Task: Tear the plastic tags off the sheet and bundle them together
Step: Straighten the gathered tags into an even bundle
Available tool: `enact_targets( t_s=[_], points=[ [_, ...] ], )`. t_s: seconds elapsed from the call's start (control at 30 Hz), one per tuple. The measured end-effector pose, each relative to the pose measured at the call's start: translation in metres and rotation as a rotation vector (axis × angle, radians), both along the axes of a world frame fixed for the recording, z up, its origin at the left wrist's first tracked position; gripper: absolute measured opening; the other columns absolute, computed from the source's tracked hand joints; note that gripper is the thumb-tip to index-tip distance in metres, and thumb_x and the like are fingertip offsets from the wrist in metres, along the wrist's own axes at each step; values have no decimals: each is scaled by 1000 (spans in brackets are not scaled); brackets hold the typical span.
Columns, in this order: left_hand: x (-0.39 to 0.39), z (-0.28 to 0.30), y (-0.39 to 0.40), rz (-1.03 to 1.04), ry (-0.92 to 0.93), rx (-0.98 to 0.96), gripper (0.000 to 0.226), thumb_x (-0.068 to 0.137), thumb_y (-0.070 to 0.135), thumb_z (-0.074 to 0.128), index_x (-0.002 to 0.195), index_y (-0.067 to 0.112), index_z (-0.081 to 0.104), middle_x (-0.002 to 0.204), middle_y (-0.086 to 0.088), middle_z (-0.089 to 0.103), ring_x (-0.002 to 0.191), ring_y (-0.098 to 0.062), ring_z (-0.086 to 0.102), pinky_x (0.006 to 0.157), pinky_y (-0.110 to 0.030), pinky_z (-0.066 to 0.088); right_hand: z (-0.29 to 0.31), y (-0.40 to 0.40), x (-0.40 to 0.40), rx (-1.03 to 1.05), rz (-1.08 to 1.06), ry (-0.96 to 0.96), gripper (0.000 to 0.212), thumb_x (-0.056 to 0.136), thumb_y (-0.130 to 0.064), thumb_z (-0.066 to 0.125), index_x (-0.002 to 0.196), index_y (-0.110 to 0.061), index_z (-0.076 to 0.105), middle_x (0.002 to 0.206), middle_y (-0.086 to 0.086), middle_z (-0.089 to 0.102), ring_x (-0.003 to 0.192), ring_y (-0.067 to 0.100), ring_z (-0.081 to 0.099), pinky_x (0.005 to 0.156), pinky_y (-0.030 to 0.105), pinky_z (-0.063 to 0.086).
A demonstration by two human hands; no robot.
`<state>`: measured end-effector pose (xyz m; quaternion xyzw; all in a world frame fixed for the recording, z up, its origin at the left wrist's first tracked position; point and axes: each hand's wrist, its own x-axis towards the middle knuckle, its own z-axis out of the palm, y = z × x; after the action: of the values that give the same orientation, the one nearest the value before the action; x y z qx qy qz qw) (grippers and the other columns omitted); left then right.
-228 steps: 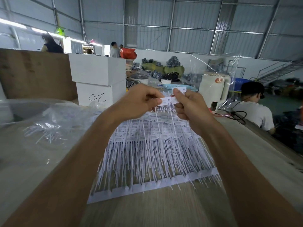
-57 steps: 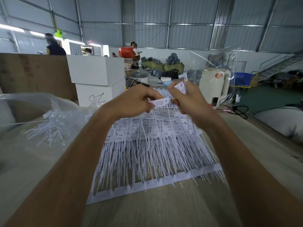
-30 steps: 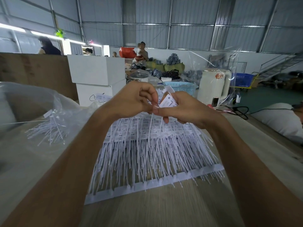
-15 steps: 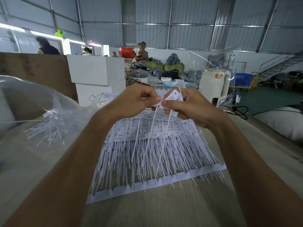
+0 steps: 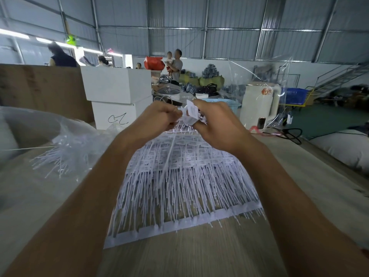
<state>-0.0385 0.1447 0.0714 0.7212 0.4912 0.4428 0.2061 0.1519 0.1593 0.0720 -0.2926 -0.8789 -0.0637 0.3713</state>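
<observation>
A wide sheet of white plastic tags (image 5: 179,184) lies on the wooden table, its long tails running toward a white strip at the near edge. Above its far end, my left hand (image 5: 159,118) pinches the head of a tag whose thin tail hangs down over the sheet. My right hand (image 5: 215,124) grips a small bundle of torn-off tags (image 5: 192,114), their printed heads sticking up between my fingers. The two hands almost touch at the bundle.
A clear plastic bag with loose tags (image 5: 60,156) lies at the left. Two stacked white boxes (image 5: 117,96) stand behind the sheet, a brown board to their left. A white appliance (image 5: 259,104) and black cable (image 5: 291,132) sit at the right. People stand far behind.
My hands have drawn closer together and lifted slightly. The tag in my left hand has come up against the bundle in my right, and fewer tails hang below the hands.
</observation>
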Motion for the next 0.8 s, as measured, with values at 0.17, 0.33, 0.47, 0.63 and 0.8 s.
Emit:
enact_targets(
  t_s=[0.17,0.33,0.47,0.63,0.8],
  points=[
    [-3,4,-3,-61,-38,-28,34,101,9,54,68,0,50,51,7,36,49,-10,31,52,-21,30,-4,11,8,-45,-111,102,20,99,-7,59,119,-8,63,87,2,65,62,11,54,52,14,39],
    [-11,12,-8,-28,59,68,37,104,15,52,84,-16,56,63,-4,51,51,5,50,58,-11,43,-7,29,45,-332,-158,509,11,98,-14,64,89,-19,67,76,-4,67,60,1,57,58,22,45],
    [-1,10,-11,-86,173,-7,21,103,11,52,90,10,68,78,-2,65,68,-6,56,69,-23,44,-13,26,28,-525,19,575,5,92,-13,72,88,-12,69,64,-9,65,48,-5,50,45,12,36],
    [2,13,-13,-154,202,30,18,98,9,62,92,20,74,77,8,70,66,-4,60,66,-16,50,-14,23,15,-637,153,602,8,87,-9,73,89,-2,70,59,1,55,43,9,34,42,21,26],
    [2,10,-7,-111,128,110,4,89,13,74,89,16,77,78,2,75,65,-12,68,70,-26,58,-15,22,7,-807,225,686,11,101,-13,59,95,-9,68,52,-8,52,42,5,30,41,20,24]
  ],
)
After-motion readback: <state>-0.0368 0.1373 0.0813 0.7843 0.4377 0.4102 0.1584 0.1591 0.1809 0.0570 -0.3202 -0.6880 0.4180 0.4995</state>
